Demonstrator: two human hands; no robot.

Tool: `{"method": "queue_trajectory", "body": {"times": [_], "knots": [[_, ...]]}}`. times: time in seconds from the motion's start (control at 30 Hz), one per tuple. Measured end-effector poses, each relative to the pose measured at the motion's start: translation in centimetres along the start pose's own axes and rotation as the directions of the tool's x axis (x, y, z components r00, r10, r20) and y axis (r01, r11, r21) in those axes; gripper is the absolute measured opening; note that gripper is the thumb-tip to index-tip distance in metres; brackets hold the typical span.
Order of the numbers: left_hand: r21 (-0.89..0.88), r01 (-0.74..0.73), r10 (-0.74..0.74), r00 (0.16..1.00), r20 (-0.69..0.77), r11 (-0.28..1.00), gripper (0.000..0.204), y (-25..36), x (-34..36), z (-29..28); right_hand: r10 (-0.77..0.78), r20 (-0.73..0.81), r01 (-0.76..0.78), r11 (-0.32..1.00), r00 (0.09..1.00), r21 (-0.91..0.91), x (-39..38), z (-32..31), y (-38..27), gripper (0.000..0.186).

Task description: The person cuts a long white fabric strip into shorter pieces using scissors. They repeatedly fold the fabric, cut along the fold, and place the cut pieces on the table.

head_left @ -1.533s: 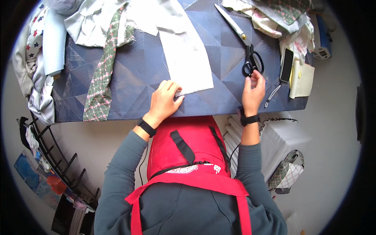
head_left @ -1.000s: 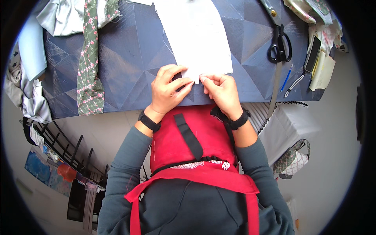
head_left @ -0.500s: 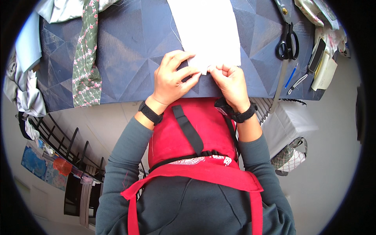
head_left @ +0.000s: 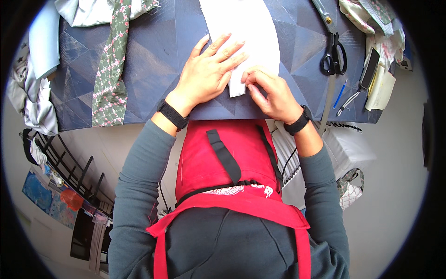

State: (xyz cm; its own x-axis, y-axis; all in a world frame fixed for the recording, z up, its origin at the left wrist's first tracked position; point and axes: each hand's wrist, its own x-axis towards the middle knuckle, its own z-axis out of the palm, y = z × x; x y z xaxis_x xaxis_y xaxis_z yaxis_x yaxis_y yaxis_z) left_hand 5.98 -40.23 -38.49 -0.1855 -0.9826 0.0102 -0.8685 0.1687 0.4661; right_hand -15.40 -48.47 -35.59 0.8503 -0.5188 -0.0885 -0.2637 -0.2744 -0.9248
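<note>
A long white fabric piece [head_left: 251, 32] lies on the dark blue patterned tabletop, with a narrow squared end near the front edge. My left hand [head_left: 204, 74] lies over its left side, palm down, fingers stretched and spread. My right hand [head_left: 272, 95] is curled at the lower right of the piece, thumb and forefinger closed at its edge beside the narrow end. Black-handled scissors [head_left: 333, 53] lie to the right, with a long metal strip [head_left: 327, 104] below them and a blue pen [head_left: 340, 92] alongside.
The dark table [head_left: 153, 69] also holds a green floral strip [head_left: 109, 97], heaped pale fabrics [head_left: 86, 11] and a light blue roll [head_left: 44, 42] at left. At right are a phone [head_left: 369, 69], yellow paper [head_left: 381, 88] and more scraps. A black rack [head_left: 69, 167] stands lower left.
My right hand has moved from beside the scissors to the white fabric's end. My left hand has gone from curled at that end to spread out farther up the piece.
</note>
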Motion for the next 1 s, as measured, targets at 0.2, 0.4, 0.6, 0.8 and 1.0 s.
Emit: {"method": "queue_trajectory", "body": {"times": [0.2, 0.4, 0.6, 0.8, 1.0], "knots": [[-0.021, 0.046, -0.044, 0.997, 0.067, 0.999, 0.053, 0.4, 0.3, -0.5, 0.117, 0.192, -0.118, 0.993, 0.974, -0.008, -4.3, 0.2, -0.4, 0.004], [-0.226, 0.006, -0.047, 0.983, -0.179, 0.974, 0.022, 0.2, 1.6, -2.3, 0.279, -0.073, -0.273, 0.958, 0.957, 0.083, -6.9, 1.3, -1.1, 0.006], [-0.367, 0.039, -0.071, 0.995, -0.076, 0.93, 0.023, 4.1, -0.3, -0.5, 0.302, -0.374, -0.341, 0.939, 0.877, -0.043, -3.6, 3.2, -0.7, 0.012], [-0.421, 0.102, -0.18, 0.972, -0.149, 0.901, 0.025, 3.9, -0.6, 1.0, 0.312, -0.452, -0.373, 0.927, 0.836, -0.049, -3.1, 3.6, -0.6, 0.009], [-0.411, 0.12, -0.198, 0.968, -0.153, 0.904, 0.027, 4.0, -0.4, 1.2, 0.279, -0.423, -0.348, 0.933, 0.862, -0.093, -3.0, 3.3, -0.8, 0.01]]}}
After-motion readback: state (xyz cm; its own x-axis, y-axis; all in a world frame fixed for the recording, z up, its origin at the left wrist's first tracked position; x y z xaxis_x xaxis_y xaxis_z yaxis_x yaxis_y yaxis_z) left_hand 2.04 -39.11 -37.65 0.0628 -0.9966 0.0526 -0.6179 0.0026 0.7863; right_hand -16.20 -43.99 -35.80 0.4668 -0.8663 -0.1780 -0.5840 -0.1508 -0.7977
